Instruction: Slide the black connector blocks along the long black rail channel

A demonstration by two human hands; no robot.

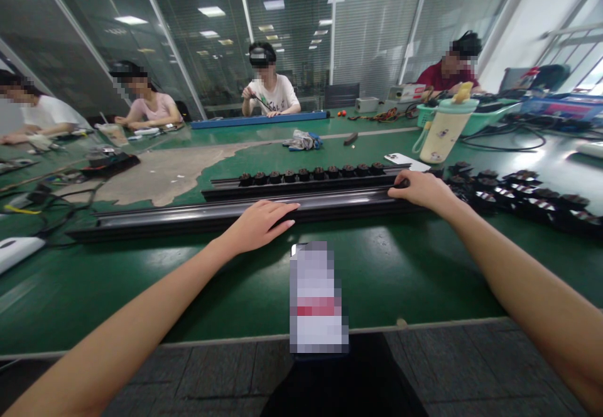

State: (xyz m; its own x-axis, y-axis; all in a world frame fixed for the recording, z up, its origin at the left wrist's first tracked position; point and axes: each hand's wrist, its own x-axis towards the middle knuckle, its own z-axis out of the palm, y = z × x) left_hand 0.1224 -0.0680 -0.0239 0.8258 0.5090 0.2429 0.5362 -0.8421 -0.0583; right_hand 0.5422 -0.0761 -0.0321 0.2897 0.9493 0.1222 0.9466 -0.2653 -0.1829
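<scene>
Head view: green-topped table (pixel 226 304), with a long black rail (pixel 188 213) lying across it in front of the person. The rail's long axis runs left to right, roughly along the near table edge, its right end angled slightly farther away; its glossy channel faces up. Just beyond it and nearly parallel, a shorter black rail (pixel 282 183) carries a row of dark round pieces (pixel 319 173). At the far right, a blue tray (pixel 558 110) holds items too blurred to identify; nearer, a teal basket (pixel 492 119) contains dark items, also indistinct. Before the basket stands a cream tumbler (pixel 443 133), its lid closed and topped by a small yellowish figure; its contents are hidden. Left hand (pixel 257 223): grip open, fingers extended over the long rail's near side, around mid-length. Right hand (pixel 421 191): grip closed, thumb and fingers pinching a small dark piece (pixel 402 183) at the long rail's right portion.
</scene>
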